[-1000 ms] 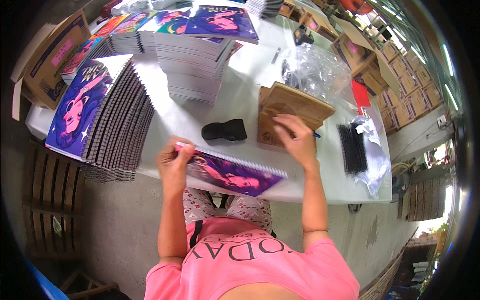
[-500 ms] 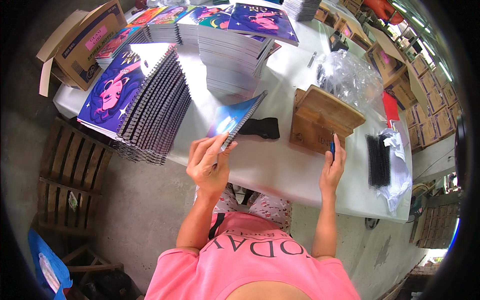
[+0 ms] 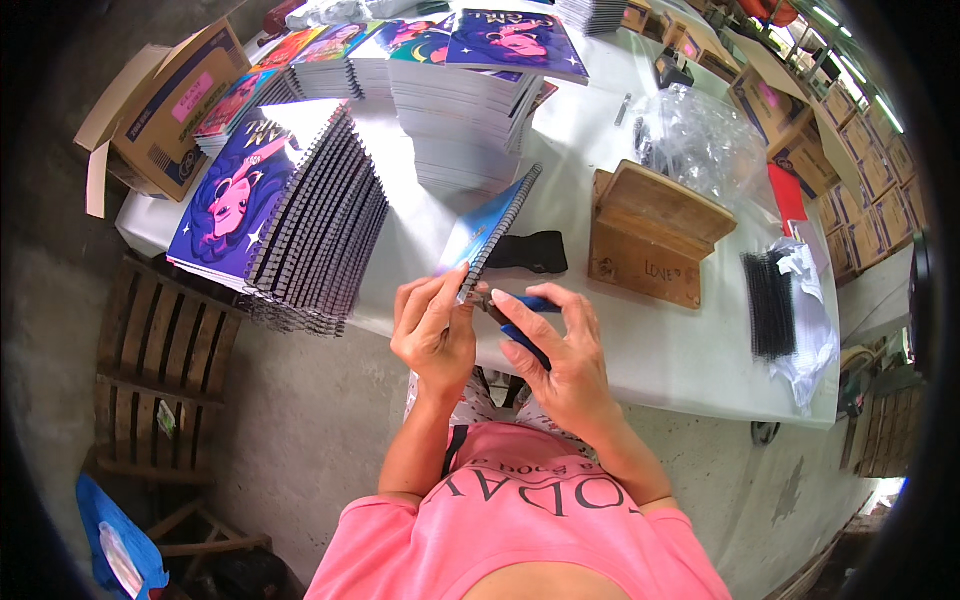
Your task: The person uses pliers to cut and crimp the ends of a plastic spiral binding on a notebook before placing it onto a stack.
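Note:
My left hand [image 3: 435, 325] grips the near end of a blue spiral notebook [image 3: 484, 225], held tilted above the table with its coil edge to the right. In my right hand [image 3: 565, 365] is a pair of pliers with blue handles [image 3: 527, 328], the fingers wrapped around the grips. The jaws meet the near end of the notebook's coil, close to my left fingertips; whether they are closed on the wire is hard to see. Just beyond my hands a black strap-like piece [image 3: 525, 252] lies on the table. A wooden stand [image 3: 645, 270] sits to the right.
A tall pile of spiral notebooks [image 3: 310, 215] stands at left, with further stacks [image 3: 460, 115] behind. Clear plastic wrapping [image 3: 700, 145] and black coils [image 3: 768, 305] on white paper lie at right. Cardboard boxes [image 3: 175, 115] flank the white table [image 3: 680, 370].
My right hand has come left from beside the wooden stand, bringing the pliers to the notebook's coil. My left hand still holds the notebook, and the view has shifted slightly.

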Demonstrator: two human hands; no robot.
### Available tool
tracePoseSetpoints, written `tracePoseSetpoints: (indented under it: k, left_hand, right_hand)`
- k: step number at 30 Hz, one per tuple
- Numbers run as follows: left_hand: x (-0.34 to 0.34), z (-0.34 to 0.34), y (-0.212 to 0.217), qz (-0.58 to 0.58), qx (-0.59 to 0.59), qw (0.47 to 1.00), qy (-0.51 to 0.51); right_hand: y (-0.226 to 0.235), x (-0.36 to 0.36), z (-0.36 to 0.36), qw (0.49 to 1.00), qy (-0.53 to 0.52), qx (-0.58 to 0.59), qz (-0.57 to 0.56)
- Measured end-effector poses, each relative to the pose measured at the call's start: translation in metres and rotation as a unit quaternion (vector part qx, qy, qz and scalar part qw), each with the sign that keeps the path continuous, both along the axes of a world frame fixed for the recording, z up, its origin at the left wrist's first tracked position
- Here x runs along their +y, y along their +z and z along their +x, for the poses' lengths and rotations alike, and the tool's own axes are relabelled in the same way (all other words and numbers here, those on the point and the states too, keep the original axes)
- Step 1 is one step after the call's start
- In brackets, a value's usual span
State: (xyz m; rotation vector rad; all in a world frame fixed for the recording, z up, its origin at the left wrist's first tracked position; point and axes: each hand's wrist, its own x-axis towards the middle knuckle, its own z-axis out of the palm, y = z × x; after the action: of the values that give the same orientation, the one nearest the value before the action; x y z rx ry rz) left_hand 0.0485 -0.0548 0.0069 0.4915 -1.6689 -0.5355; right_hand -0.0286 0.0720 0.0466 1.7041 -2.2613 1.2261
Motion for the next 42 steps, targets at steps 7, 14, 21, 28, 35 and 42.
tracePoseSetpoints:
  k: [7, 14, 21, 28, 35, 42]
  left_hand:
    - [0.001, -0.002, -0.006, -0.013, 0.036, 0.999, -0.012]
    - [0.001, -0.003, -0.001, -0.021, 0.038, 0.999, -0.006]
    - [0.006, -0.006, -0.009, -0.044, 0.022, 0.999, -0.002]
    - [0.002, -0.009, -0.006, 0.17, 0.162, 0.972, -0.009]
    - [-0.009, 0.01, 0.028, 0.294, 0.291, 0.902, -0.126]
    - [0.014, 0.039, 0.063, 0.265, 0.372, 0.848, -0.268]
  right_hand:
    - [0.004, 0.008, 0.015, 0.998, 0.008, -0.069, -0.008]
    - [0.004, 0.003, 0.006, 0.999, -0.027, 0.038, -0.017]
    - [0.008, 0.012, -0.009, 0.799, 0.138, -0.579, 0.086]
    - [-0.018, 0.031, -0.022, 0.989, 0.006, -0.121, 0.083]
    - [-0.099, 0.104, -0.071, 0.897, -0.295, 0.234, 0.233]
    - [-0.037, 0.003, -0.057, 0.912, -0.005, -0.332, -0.243]
